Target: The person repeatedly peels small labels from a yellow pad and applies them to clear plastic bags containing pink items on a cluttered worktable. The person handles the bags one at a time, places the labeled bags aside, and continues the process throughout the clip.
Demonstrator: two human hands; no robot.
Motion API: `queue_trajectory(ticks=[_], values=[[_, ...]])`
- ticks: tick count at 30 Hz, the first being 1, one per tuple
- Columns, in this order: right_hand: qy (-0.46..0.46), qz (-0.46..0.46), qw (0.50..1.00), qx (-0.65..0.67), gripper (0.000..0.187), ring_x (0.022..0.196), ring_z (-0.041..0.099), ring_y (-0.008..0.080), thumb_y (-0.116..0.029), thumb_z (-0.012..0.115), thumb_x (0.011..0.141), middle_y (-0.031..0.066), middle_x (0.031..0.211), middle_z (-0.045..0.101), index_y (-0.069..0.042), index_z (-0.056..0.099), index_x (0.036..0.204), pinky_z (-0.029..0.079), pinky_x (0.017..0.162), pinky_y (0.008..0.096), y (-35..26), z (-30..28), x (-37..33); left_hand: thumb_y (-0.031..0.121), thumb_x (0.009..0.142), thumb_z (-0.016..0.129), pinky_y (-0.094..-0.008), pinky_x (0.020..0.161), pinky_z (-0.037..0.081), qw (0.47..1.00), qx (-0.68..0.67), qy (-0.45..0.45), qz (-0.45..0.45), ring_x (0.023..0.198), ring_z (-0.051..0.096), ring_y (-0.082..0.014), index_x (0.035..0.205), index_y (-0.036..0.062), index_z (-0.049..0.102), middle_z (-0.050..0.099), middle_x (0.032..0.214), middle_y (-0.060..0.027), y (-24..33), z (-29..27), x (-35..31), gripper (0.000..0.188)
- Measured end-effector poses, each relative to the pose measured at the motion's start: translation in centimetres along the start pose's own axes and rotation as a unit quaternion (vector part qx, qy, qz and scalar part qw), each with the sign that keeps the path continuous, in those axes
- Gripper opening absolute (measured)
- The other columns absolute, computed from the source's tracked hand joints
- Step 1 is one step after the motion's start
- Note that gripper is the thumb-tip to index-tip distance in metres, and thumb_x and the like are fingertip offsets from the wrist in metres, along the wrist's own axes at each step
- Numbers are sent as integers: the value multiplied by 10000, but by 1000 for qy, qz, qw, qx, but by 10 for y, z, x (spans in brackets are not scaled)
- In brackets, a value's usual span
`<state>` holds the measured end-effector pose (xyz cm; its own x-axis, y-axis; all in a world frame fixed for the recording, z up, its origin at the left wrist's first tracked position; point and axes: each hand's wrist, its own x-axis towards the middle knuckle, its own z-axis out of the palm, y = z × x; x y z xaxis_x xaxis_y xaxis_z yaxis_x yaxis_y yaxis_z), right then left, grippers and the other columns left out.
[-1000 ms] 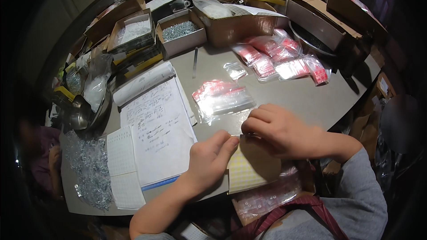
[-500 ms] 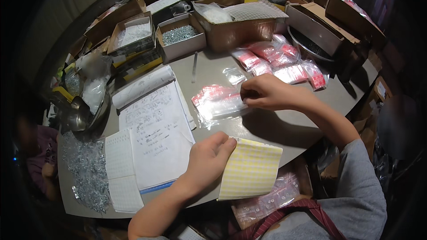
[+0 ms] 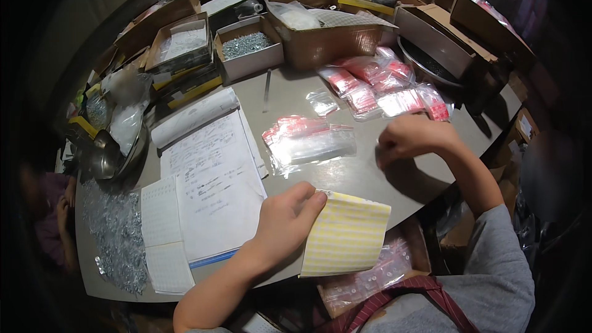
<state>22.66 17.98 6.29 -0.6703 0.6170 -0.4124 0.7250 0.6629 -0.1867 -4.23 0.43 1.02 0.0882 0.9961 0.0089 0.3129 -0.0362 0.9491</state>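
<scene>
My left hand [image 3: 288,216] pinches the upper left corner of a sheet of yellow labels [image 3: 346,234] at the table's near edge. My right hand [image 3: 407,139] hovers over the table to the right, its fingers curled together; whatever they hold, if anything, is hidden. Left of it lies a fanned pile of small clear zip bags [image 3: 308,145] with red strips. A separate little clear bag [image 3: 322,103] rests just behind that pile. Bundles of red-marked zip bags [image 3: 376,83] are heaped farther back.
An open notebook [image 3: 213,179] and a printed card [image 3: 163,234] lie left, beside loose metal parts [image 3: 117,240]. A pen [image 3: 267,90] lies behind. Boxes, including one of small metal parts [image 3: 248,45], line the back. A box of packed bags [image 3: 370,277] sits below the near edge; another person [image 3: 54,228] is far left.
My right hand has left the pile of zip bags and moved to the right, its fingers still together. The left hand keeps the label sheet almost in place.
</scene>
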Motion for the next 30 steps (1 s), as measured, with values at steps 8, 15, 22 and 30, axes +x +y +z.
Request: queue_trajectory(ticks=[8, 15, 22, 30], values=[[-247, -305, 919, 47, 321, 830, 675, 363, -361, 698, 944, 175, 892, 701, -48, 741, 1000, 516, 736, 435, -32, 0, -30, 259, 1008, 631, -305, 629, 493, 1000, -15, -3, -20, 657, 584, -111, 995, -17, 678, 686, 743, -100, -3, -1, 1, 280], [155, -151, 969, 116, 177, 811, 674, 273, -76, 686, 842, 151, 887, 673, 23, 669, 987, 530, 749, 377, -5, -10, 23, 238, 1022, 613, -296, 645, 523, 995, -99, -20, -13, 711, 665, -122, 1034, -32, 680, 719, 806, -102, -3, 3, -1, 279], [198, -171, 953, 154, 259, 793, 656, 265, -63, 701, 830, 141, 874, 653, 5, 578, 1048, 527, 731, 363, -26, 4, 54, 190, 1018, 633, -277, 704, 519, 994, 54, -60, 69, 751, 614, -100, 1058, -31, 678, 667, 828, -61, -1, -2, -5, 229], [232, 10, 972, -37, 314, 921, 667, 411, -213, 728, 885, 211, 968, 684, -14, 552, 1052, 521, 771, 474, -20, 22, 46, 118, 997, 625, -291, 745, 539, 994, 56, -53, 82, 815, 667, -126, 1132, -23, 695, 704, 866, -95, 3, 0, -5, 207]])
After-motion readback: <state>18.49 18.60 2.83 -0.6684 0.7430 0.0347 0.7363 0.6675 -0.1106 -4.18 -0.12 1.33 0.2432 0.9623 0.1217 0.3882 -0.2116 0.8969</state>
